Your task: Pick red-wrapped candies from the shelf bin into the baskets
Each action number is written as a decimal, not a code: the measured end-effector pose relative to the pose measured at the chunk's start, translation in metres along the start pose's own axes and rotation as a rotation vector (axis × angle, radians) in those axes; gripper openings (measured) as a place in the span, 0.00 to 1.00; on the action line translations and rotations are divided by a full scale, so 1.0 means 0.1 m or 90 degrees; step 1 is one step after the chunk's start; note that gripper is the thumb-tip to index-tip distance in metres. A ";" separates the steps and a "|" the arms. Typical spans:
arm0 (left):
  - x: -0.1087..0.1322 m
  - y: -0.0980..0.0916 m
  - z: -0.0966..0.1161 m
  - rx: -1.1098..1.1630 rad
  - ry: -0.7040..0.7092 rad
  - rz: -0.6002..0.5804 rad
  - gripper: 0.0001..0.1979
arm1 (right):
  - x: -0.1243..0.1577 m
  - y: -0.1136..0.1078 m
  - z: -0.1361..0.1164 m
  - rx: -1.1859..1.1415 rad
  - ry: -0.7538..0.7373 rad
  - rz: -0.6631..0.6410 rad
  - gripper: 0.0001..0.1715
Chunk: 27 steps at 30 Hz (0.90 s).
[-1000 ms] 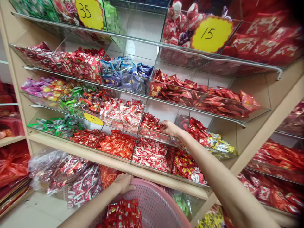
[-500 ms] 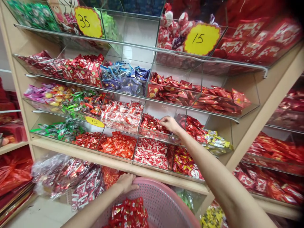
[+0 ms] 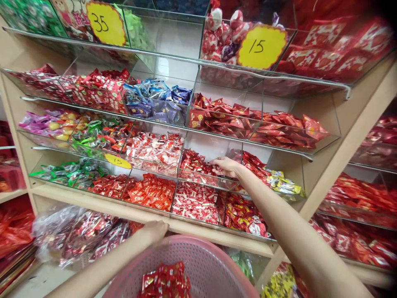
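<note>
My right hand (image 3: 228, 166) reaches into a clear compartment of red-wrapped candies (image 3: 195, 162) on the shelf. Its fingers are bent together over the candies at the compartment's right side, and the fingertips are partly hidden. Below, a pink perforated plastic basket (image 3: 214, 258) holds a pile of red-wrapped candies (image 3: 166, 279). My left hand (image 3: 153, 232) is at the basket's far left rim, in front of the wooden shelf edge (image 3: 182, 225). Its fingers are blurred and mostly turned away, so I cannot tell whether they grip the rim.
Sloped clear bins with dividers hold wrapped sweets, among them orange-red packets (image 3: 150, 192), pink-and-white candies (image 3: 195, 203) and yellow packets (image 3: 283, 183). Yellow price tags (image 3: 262, 46) hang in front. Filled plastic bags (image 3: 77, 236) lie under the shelf at left.
My right hand has dipped slightly and shifted right within the candy compartment. My left hand has moved left and up along the basket's rim. The view has shifted a little.
</note>
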<state>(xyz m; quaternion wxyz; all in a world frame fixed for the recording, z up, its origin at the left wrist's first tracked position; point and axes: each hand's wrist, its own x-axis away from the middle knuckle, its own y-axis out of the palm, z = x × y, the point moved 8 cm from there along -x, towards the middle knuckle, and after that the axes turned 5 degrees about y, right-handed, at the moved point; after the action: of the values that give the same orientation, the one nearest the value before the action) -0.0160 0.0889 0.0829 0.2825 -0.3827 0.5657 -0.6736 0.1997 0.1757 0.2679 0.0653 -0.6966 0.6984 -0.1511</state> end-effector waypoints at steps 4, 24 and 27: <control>0.20 -0.79 0.19 0.106 0.132 0.058 0.20 | 0.08 0.09 0.07 0.370 0.081 -0.016 0.19; -0.65 -2.42 0.53 0.165 0.130 0.183 0.09 | 0.18 0.28 0.15 0.419 0.086 -0.112 0.15; -0.83 -2.29 0.61 0.207 0.110 0.105 0.07 | 0.15 0.24 0.18 0.357 0.084 -0.087 0.12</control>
<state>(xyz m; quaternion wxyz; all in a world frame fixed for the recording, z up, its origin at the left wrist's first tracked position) 0.0927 0.1694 0.2947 0.3451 -0.2251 0.5011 -0.7610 0.1822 0.1580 0.2461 0.1996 -0.6854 0.5835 -0.3871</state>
